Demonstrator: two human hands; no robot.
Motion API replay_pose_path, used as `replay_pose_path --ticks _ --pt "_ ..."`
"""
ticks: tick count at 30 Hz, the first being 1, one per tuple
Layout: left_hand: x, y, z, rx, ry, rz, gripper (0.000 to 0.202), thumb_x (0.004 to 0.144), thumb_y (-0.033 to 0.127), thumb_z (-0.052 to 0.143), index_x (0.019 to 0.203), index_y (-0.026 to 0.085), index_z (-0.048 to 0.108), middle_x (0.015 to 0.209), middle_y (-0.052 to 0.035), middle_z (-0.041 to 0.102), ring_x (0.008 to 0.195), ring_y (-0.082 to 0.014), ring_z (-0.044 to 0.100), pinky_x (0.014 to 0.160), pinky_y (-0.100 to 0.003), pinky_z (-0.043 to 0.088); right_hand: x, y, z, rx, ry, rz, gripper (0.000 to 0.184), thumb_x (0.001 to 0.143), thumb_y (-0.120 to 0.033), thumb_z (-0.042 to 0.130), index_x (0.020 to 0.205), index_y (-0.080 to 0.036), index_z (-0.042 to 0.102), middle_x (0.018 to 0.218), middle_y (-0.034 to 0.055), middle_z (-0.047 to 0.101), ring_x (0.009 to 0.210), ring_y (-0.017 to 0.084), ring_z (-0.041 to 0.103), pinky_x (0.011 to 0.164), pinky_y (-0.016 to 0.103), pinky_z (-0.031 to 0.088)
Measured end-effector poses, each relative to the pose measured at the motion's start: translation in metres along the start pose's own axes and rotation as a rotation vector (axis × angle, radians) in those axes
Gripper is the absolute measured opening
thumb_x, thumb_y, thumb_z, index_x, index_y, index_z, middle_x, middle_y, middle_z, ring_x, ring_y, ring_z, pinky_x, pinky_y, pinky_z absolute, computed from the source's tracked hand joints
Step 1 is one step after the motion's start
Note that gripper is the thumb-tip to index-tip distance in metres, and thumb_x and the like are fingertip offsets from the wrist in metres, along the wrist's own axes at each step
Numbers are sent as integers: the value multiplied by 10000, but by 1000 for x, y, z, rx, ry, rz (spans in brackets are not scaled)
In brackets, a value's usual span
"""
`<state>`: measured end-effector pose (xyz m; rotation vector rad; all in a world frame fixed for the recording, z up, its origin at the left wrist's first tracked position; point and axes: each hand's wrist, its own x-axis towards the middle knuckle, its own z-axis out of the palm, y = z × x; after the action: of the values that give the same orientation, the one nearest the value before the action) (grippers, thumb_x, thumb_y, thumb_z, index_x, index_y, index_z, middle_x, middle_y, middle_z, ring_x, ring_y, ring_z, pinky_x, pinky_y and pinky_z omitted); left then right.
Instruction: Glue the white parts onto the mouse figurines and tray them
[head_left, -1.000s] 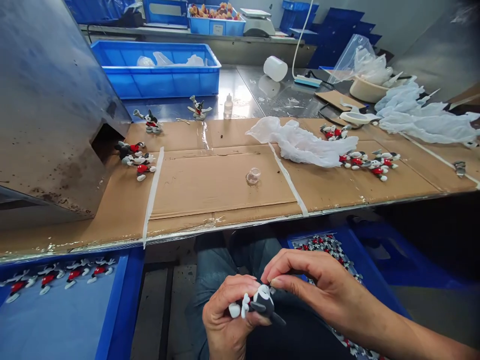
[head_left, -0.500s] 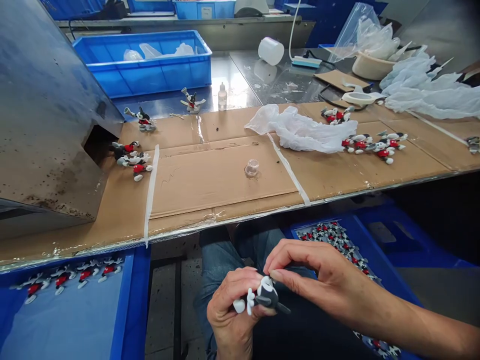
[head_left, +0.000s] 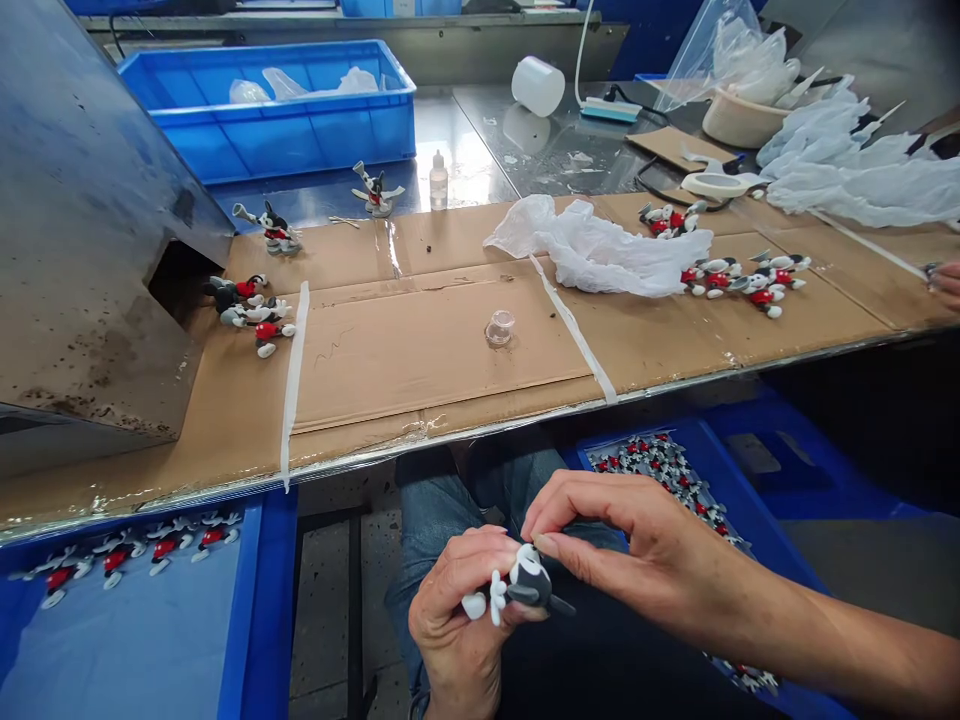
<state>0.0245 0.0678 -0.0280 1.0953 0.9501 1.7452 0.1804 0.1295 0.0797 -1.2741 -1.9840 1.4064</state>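
Observation:
My left hand (head_left: 461, 610) is wrapped round a black-and-white cartoon mouse figurine (head_left: 529, 578) above my lap. The figurine lies tilted, with its face up, its dark ears towards the lower right and a white hand and foot poking out by my fingers. My right hand (head_left: 622, 530) is closed in a pinch at the tip of the figurine's face. Whatever lies between that thumb and forefinger is too small and covered to make out. On the cardboard ahead stands a small clear cup (head_left: 499, 328).
Mouse figurines lie in the left blue tray (head_left: 251, 600) and the right blue bin (head_left: 757, 535). More figurines (head_left: 761, 280) rest on the bench near a crumpled plastic bag (head_left: 600, 248). A dropper bottle (head_left: 439, 182) stands behind. A metal housing (head_left: 90, 240) rises at left. Another person's hand (head_left: 949, 285) shows at right.
Both hands keep their hold at the figurine, with hardly any movement. The view has shifted slightly. Another person's hand has come in at the right edge, at the object there.

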Motion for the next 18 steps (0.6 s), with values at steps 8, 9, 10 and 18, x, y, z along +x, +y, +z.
replay_pose_path --ticks 8,9,10,18 --pt "0 2 0 17 -3 36 216 767 335 808 965 267 754 854 36 784 805 -167 715 886 -316 543 2 -4 1 2 -2 3 145 900 -143 577 795 -172 672 806 20 685 738 158 621 687 256 463" --pt "0 2 1 26 -3 40 215 769 338 807 964 266 755 851 37 785 806 -167 716 891 -314 543 2 -4 1 7 -6 5 148 904 -147 576 793 -172 671 801 19 682 736 158 618 686 257 461" --pt "-1 3 1 36 0 42 212 771 338 805 964 264 757 849 39 786 805 -165 717 897 -311 543 2 -4 1 14 -9 10 150 910 -151 577 795 -172 670 801 18 678 739 157 615 688 257 459" --pt "-2 10 8 91 51 102 193 771 363 798 942 280 762 805 27 789 697 -177 724 888 -417 592 -6 -3 3 99 -22 50 154 935 -165 592 806 -176 674 802 12 674 745 159 607 685 253 454"
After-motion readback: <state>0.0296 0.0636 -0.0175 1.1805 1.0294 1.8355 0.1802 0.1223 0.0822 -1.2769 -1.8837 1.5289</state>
